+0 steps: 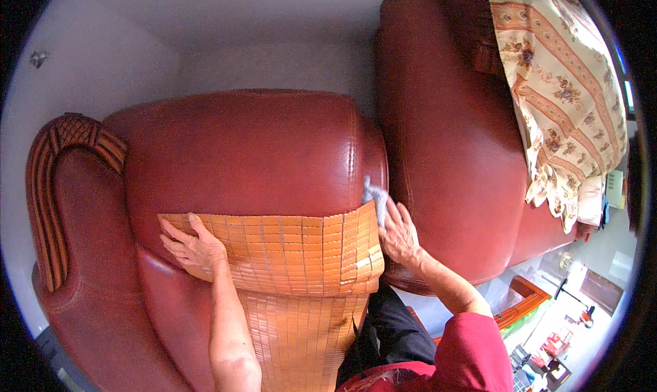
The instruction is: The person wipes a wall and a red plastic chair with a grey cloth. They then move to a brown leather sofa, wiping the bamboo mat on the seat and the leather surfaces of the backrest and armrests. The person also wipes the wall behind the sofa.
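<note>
An orange-brown mat of small tiles [301,255] drapes over the red leather sofa's backrest [239,152] and runs down toward me. My left hand [195,247] lies on the mat's left end with its fingers spread, the fingertips near the upper left corner. At the mat's right edge, my right hand [399,234] holds a light grey-blue cloth [375,199] that pokes up past its fingers. Part of the cloth is hidden behind the fingers and is slightly blurred.
A second red leather sofa [445,152] stands close on the right, partly under a floral fabric cover [561,91]. On the left is an armrest with carved wooden trim [51,207]. A wooden-edged table [527,306] and cluttered items lie at lower right. A pale wall [260,22] rises behind.
</note>
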Demonstrator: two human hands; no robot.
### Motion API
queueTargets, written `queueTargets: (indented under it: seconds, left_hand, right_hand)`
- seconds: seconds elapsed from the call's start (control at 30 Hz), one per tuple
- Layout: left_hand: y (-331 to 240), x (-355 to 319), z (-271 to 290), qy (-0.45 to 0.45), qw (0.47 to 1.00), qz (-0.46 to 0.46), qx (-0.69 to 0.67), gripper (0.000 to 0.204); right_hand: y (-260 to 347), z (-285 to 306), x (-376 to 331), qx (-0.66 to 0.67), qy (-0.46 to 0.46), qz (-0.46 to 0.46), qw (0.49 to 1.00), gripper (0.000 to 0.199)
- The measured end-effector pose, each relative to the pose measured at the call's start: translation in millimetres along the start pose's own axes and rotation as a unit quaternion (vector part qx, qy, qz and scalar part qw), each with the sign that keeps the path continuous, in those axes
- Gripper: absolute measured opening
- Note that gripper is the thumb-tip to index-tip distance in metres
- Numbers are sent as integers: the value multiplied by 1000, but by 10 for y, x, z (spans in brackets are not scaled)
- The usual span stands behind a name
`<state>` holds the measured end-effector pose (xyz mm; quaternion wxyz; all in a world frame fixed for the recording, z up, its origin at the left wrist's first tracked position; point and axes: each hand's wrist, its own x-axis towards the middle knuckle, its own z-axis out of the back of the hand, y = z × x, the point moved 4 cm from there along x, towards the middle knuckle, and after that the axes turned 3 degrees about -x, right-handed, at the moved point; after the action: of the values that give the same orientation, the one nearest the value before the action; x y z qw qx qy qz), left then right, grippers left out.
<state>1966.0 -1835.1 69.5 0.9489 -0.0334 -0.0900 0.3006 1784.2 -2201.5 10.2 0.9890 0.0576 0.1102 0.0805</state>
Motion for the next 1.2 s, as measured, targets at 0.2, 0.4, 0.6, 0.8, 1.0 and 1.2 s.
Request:
queueTargets:
  seconds: [0.2, 0.4, 0.6, 0.8, 1.0, 1.2]
  left_hand:
    - [16, 10, 12, -18, 999, -17, 41, 70]
    - [-25, 17, 51, -26, 999, -30, 23, 69]
    - [-58, 24, 60, -31, 999, -35, 10, 69]
    - [14, 39, 65, -46, 998, -52, 4, 69]
    - [-15, 30, 87, -21, 997, -51, 44, 68]
    - [-126, 70, 206, 4, 999, -45, 18, 69]
  right_hand:
    - [-389, 104, 765, 24, -35, -50, 998, 48]
    - [-853, -209, 1418, 42, -66, -164, 983, 39]
    - [-1040, -327, 1619, 162, -84, -249, 951, 32]
    - [-695, 125, 1262, 540, -6, -299, 787, 28]
    - [-205, 384, 1162, 787, -40, -338, 515, 67]
    - [-925, -286, 1809, 710, -59, -436, 549, 65]
